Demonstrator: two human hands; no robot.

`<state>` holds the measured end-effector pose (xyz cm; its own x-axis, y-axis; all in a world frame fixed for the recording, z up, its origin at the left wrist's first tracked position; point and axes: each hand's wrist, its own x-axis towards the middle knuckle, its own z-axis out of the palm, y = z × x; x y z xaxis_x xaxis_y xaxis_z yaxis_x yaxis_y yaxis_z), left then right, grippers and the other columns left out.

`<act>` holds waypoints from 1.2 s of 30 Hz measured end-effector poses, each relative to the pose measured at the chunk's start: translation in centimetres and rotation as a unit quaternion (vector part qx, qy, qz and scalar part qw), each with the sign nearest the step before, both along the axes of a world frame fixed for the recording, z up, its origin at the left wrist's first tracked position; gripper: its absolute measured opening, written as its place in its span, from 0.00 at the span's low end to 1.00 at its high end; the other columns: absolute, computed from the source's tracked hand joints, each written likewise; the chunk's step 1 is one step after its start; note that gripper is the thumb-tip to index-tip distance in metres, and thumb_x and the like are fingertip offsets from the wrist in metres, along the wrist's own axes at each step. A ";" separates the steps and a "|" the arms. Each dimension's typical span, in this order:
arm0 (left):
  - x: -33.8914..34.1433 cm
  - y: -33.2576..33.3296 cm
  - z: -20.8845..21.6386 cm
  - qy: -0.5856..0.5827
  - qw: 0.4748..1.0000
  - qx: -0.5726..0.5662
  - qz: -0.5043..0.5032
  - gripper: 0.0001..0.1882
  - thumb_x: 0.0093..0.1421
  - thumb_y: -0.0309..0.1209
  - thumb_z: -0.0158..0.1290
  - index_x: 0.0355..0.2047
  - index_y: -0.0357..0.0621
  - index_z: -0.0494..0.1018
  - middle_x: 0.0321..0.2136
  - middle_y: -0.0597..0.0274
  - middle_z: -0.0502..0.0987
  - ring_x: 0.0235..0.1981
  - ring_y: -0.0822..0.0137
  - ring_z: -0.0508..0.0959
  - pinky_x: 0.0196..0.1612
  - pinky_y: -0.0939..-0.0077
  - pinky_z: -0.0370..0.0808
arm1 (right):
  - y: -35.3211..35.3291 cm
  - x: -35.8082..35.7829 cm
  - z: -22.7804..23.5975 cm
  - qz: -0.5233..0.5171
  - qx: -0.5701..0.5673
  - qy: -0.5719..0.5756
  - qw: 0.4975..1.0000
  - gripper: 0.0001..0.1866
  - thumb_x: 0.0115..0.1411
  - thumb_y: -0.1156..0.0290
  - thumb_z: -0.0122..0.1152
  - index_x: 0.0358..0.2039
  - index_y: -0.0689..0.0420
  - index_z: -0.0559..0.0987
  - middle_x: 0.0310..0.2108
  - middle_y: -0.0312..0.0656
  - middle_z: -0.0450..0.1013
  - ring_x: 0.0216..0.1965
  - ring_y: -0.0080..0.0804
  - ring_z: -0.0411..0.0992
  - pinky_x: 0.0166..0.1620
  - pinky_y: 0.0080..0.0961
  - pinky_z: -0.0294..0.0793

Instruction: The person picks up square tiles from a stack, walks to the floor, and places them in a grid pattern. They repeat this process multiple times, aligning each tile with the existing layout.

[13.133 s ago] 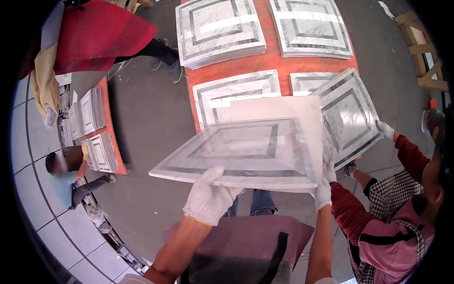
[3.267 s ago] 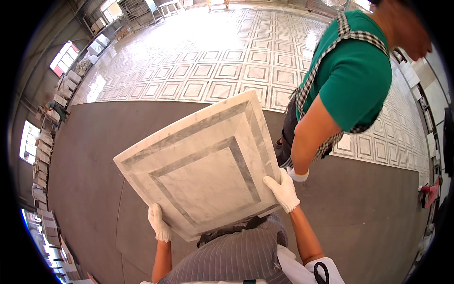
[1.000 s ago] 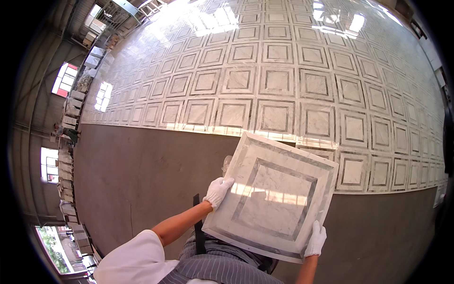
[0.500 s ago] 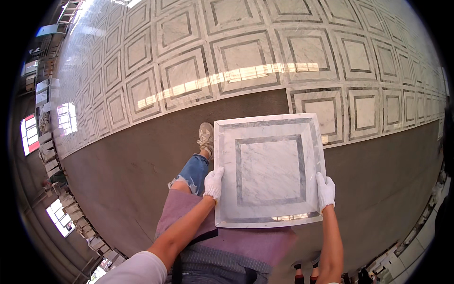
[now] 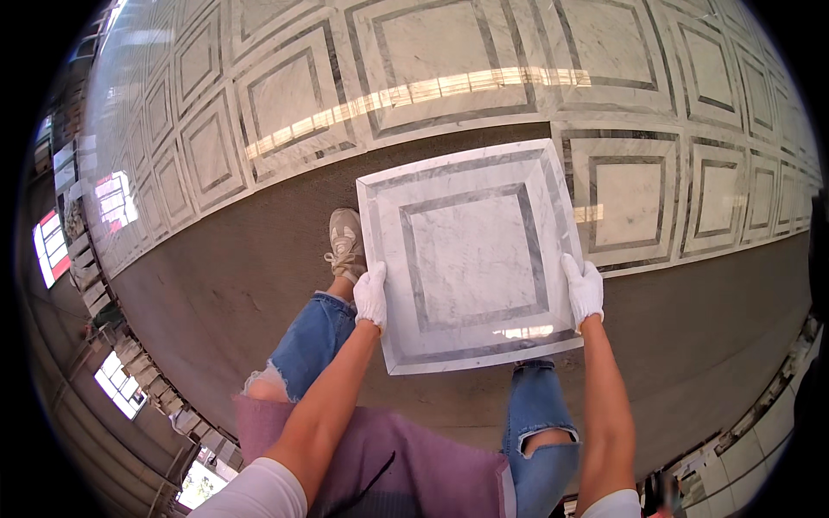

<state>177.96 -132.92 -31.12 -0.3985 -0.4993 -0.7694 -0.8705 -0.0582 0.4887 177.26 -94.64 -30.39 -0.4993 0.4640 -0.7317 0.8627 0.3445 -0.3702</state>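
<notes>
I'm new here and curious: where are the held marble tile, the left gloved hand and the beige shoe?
Held marble tile (image 5: 472, 259): head view, its central panel.
Left gloved hand (image 5: 371, 296): head view, middle of the glove.
Beige shoe (image 5: 346, 242): head view, its laced top.

Tile (image 5: 473, 259) between both hands (image 5: 371, 295)

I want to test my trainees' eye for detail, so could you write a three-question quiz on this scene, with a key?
1. True or false: the left hand and right hand hold the same edge of the square tile.
2. Multiple choice: what colour are the gloves? A) black B) white C) green
3. Fill in the blank: in the picture, the beige shoe is to the ____ of the square tile.

Key:
1. False; they hold opposite edges.
2. B
3. left
</notes>
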 end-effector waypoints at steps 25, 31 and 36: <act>-3.2 -2.2 -16.2 -0.095 0.986 0.052 -0.130 0.41 0.62 0.59 0.42 0.59 0.31 0.61 0.57 0.48 0.66 0.58 0.57 0.65 0.61 0.69 0.57 | -1.1 -2.3 -12.3 0.085 0.091 -0.071 0.990 0.32 0.58 0.41 0.50 0.38 0.64 0.74 0.37 0.59 0.74 0.41 0.57 0.71 0.45 0.41 0.68; -2.5 -3.3 -17.3 -0.100 0.976 0.010 -0.192 0.40 0.63 0.60 0.38 0.55 0.29 0.63 0.52 0.43 0.70 0.55 0.53 0.69 0.58 0.68 0.61 | -0.2 -4.8 -11.1 0.240 0.102 -0.188 0.947 0.32 0.60 0.40 0.44 0.42 0.59 0.76 0.41 0.56 0.74 0.45 0.54 0.72 0.47 0.43 0.70; -3.4 -1.7 -17.2 -0.125 0.945 -0.111 -0.280 0.40 0.64 0.59 0.33 0.52 0.28 0.65 0.48 0.37 0.71 0.52 0.44 0.70 0.54 0.62 0.64 | 0.9 -8.5 -8.5 0.445 0.204 -0.022 0.872 0.19 0.66 0.56 0.38 0.38 0.52 0.77 0.31 0.45 0.75 0.36 0.45 0.75 0.38 0.41 0.74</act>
<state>174.59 -134.60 -48.31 -0.4683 -0.4247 -0.7748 -0.8245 0.5253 0.2104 168.72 -93.76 -38.85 -0.7695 0.1337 -0.6245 0.1977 0.9797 -0.0339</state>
